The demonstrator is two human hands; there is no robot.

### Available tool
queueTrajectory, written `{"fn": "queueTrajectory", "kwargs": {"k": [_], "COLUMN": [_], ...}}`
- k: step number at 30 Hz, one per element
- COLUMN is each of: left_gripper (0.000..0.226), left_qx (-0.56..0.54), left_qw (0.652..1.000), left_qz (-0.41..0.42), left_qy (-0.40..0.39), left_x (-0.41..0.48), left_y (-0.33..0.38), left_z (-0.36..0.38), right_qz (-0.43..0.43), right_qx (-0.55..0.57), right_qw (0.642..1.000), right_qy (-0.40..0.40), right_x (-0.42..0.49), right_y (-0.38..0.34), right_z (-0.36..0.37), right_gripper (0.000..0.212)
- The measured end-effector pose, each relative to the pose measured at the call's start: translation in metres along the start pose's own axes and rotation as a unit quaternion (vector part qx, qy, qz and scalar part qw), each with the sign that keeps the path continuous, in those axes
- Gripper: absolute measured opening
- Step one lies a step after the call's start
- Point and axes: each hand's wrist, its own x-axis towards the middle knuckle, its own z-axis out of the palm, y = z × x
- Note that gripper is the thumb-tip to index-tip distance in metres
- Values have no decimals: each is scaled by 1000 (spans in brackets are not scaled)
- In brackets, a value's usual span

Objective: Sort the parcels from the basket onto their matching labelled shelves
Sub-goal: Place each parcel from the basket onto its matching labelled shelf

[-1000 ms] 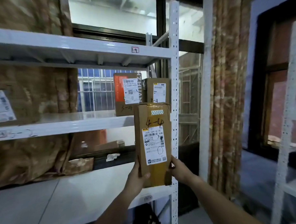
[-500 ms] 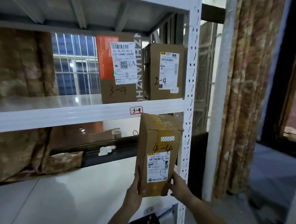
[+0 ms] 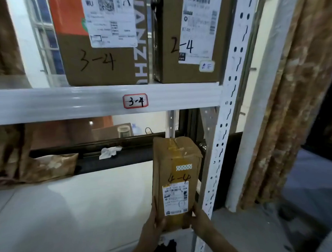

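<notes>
The lower shelf [image 3: 70, 214] fills the lower left of the frame, under the 3-4 tag [image 3: 135, 101]. The 4-4 parcel [image 3: 176, 163] is held upright at lower centre, beside the right post [image 3: 222, 142]. Your left hand [image 3: 153, 228] and right hand [image 3: 199, 220] clasp its lower sides, fingers curled. Expect a stiff, fairly light carton; grip low, on opposite faces.

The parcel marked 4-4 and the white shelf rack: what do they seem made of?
The parcel: brown cardboard, matte and creased, sealed with glossy yellowish tape, white paper label in front. The shelf: probably painted metal, smooth, white and reflective; its upright has punched slots.
</notes>
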Motion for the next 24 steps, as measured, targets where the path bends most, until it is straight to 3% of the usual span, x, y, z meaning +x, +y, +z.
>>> {"fn": "queueTrajectory", "kwargs": {"k": [8, 13, 18, 24], "left_gripper": [74, 68, 70, 87], "left_qx": [-10, -36, -60, 26], "left_qw": [999, 999, 995, 990], "left_qz": [-17, -11, -50, -136], "left_qy": [38, 39, 59, 30], "left_x": [13, 21, 22, 14], "left_y": [-6, 4, 3, 0], "left_z": [13, 24, 34, 29], "right_qz": [-19, 16, 62, 72], "right_qx": [-51, -53, -80, -101], "right_qw": [998, 997, 995, 992], "right_qy": [27, 53, 24, -17], "right_x": [20, 33, 36, 23], "right_y": [10, 11, 13, 8], "right_z": [8, 9, 5, -5], "right_gripper": [56, 42, 31, 29]}}
